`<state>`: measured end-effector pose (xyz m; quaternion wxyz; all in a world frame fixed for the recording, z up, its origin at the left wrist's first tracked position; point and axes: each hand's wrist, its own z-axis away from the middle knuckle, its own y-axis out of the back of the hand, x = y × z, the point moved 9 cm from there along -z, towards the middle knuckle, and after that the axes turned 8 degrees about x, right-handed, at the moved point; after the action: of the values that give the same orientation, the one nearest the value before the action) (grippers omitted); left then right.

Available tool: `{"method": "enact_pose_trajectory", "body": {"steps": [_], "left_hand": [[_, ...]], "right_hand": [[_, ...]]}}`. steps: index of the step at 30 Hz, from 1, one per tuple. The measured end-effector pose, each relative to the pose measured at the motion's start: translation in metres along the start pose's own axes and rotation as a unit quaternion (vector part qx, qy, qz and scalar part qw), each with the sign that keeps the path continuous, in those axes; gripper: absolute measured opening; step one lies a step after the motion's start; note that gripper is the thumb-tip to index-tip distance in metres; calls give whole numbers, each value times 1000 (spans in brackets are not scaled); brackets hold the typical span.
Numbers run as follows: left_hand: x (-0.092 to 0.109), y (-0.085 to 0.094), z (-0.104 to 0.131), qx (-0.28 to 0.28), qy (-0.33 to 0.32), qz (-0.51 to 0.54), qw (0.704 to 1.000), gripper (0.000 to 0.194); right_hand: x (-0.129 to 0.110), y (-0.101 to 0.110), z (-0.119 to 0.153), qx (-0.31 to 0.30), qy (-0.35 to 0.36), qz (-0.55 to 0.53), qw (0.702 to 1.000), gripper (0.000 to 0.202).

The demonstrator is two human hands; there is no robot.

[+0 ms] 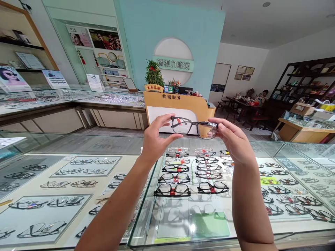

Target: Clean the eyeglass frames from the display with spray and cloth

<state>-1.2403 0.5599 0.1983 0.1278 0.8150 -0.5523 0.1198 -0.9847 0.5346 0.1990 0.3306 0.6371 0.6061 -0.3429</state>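
Observation:
A pair of dark-framed eyeglasses (pixel 194 123) with clear lenses is held up in mid-air above the glass counter. At its left end, my left hand (pixel 158 137) has its fingertips against the upper corner of the frame and its thumb along the lower rim. The other end is pinched at the hinge between the thumb and fingers of my right hand (pixel 237 141). One folded temple shows through the left lens, and an orange patch shows through the right one. Below, rows of eyeglasses (pixel 174 178) with red tags stand inside the glass display case (pixel 141 219).
More eyeglasses (pixel 43 228) lie on pale trays in the case at left. Others (pixel 278 189) fill the right side. Beyond stand a wooden service desk (pixel 180 101) with a potted plant (pixel 154 75), another display counter (pixel 112 120), and a seated person (pixel 261 98) at a far table.

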Motion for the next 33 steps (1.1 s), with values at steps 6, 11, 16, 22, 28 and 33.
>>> {"method": "enact_pose_trajectory", "body": {"steps": [6, 11, 16, 22, 28, 33], "left_hand": [[2, 0, 0, -6, -10, -16, 1000, 68], [16, -3, -3, -53, -75, -78, 993, 64], [39, -11, 1, -115, -157, -136, 971, 60], [53, -13, 4, -133, -185, -158, 961, 59], [54, -10, 2, -163, -146, -119, 969, 60], [48, -7, -1, -175, -84, -61, 979, 59]], "right_hand": [[5, 0, -2, -13, -7, 4, 1000, 34], [0, 8, -7, 22, 47, 106, 993, 29], [-8, -12, -4, -30, 114, 209, 971, 15], [2, -23, -1, -81, 97, 253, 959, 14], [3, -28, 2, -142, 102, 227, 958, 18], [0, -31, 5, -159, 107, 201, 961, 16]]}}
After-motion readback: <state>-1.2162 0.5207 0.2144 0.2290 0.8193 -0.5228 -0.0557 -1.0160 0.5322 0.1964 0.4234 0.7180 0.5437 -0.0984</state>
